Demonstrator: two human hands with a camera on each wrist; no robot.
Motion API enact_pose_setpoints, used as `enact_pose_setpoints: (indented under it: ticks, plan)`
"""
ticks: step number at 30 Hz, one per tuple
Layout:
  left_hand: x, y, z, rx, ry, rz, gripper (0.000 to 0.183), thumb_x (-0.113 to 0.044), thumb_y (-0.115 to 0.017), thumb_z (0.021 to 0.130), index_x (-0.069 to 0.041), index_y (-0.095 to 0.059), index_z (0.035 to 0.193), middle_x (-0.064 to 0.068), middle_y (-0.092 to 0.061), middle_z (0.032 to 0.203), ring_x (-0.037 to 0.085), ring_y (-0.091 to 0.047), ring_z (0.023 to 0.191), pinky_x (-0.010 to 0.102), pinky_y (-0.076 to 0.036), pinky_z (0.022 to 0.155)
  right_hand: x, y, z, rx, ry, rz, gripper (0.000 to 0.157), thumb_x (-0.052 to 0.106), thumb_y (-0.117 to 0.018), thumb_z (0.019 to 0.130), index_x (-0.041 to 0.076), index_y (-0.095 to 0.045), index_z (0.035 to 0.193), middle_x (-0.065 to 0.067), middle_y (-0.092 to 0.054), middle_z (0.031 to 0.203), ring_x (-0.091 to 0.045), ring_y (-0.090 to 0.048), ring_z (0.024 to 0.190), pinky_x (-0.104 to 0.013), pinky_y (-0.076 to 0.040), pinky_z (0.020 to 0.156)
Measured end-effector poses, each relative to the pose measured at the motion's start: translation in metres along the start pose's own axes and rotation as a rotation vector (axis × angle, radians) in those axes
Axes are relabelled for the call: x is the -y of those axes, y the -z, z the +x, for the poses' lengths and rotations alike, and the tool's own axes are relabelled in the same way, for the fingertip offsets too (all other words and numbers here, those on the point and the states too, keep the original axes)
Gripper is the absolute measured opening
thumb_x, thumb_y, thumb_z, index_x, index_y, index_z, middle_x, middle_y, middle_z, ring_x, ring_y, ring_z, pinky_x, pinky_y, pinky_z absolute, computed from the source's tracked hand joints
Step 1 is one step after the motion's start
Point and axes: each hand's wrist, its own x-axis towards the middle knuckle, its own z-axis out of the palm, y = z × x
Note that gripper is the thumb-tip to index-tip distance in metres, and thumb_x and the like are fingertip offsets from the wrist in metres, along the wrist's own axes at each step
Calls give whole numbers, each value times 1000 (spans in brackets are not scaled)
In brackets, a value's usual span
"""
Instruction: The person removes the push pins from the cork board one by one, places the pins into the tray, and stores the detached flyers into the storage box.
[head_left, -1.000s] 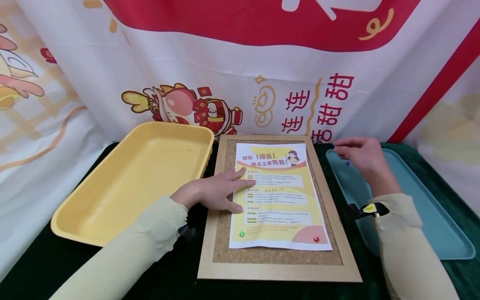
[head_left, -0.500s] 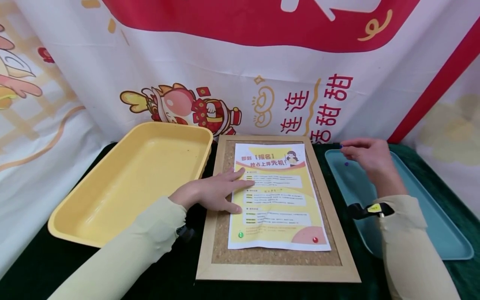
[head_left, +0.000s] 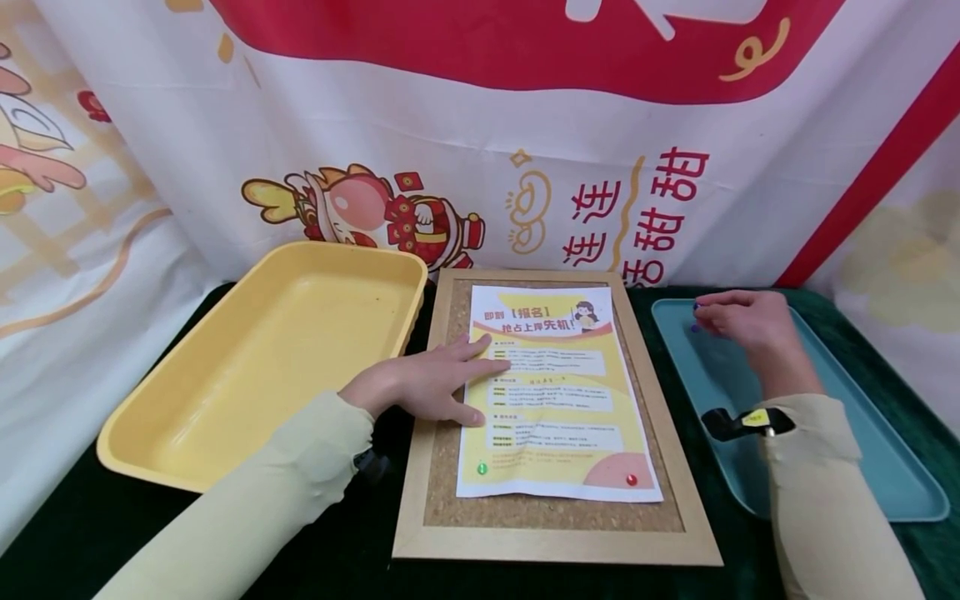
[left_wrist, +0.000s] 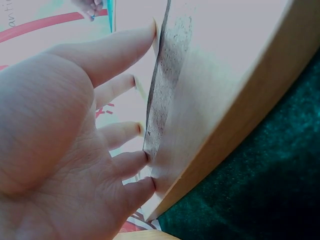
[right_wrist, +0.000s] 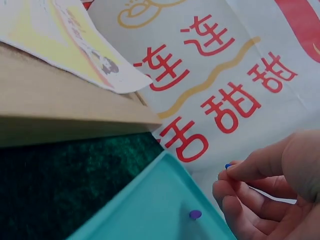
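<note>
My left hand (head_left: 431,383) lies with spread, straight fingers on the left side of a yellow printed sheet (head_left: 555,392) and the cork board (head_left: 570,513) beneath it. A green push pin (head_left: 482,468) sits at the sheet's lower left corner and a red push pin (head_left: 632,479) at its lower right. Over the far end of the blue tray (head_left: 892,479), my right hand (head_left: 750,325) pinches a small blue push pin (right_wrist: 228,166) between thumb and index finger, mostly hidden by them. Below it, a purple push pin (right_wrist: 195,214) lies in the tray.
A deep yellow tray (head_left: 277,358) stands left of the board. Dark green cloth (head_left: 360,533) covers the table. A white and red printed curtain (head_left: 480,125) hangs right behind the trays and board.
My right hand has shifted right and a little lower over the tray, the blue push pin still pinched. The left hand stays in place on the sheet.
</note>
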Motion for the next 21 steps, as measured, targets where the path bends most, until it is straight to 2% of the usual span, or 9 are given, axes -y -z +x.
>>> enact_pose_setpoints:
  ticks: [4,7,12,21]
  plan:
    - [0,0,0,-1,-2,-2,79,-42,-69,102,-30,-29,170,8,-3,181,36,6,168,60,-8,134,-5,0,3,1,-32,8,48,29,-54,112,10,-53,157,-20,-56,153,-31,-57,130,-47,-48,110]
    - [-1,0,-1,-2,-3,-3,79,-42,-69,102,-29,-29,170,8,-3,181,36,6,168,59,-8,134,-8,0,5,0,-55,10,48,29,-55,112,12,-54,157,-18,-59,151,-29,-58,129,-40,-47,103]
    - [-1,0,-1,-2,-4,-6,79,-42,-69,103,-29,-30,170,8,-3,181,35,6,168,59,-8,134,-12,1,8,6,-66,-7,48,29,-56,111,11,-55,155,-15,-65,143,-29,-60,127,-37,-46,99]
    - [0,1,0,3,1,-8,78,-42,-68,103,-30,-29,170,7,-2,181,35,6,168,60,-9,134,-16,0,12,18,-57,-19,48,27,-60,109,9,-56,154,-19,-55,155,-29,-54,132,-34,-48,97]
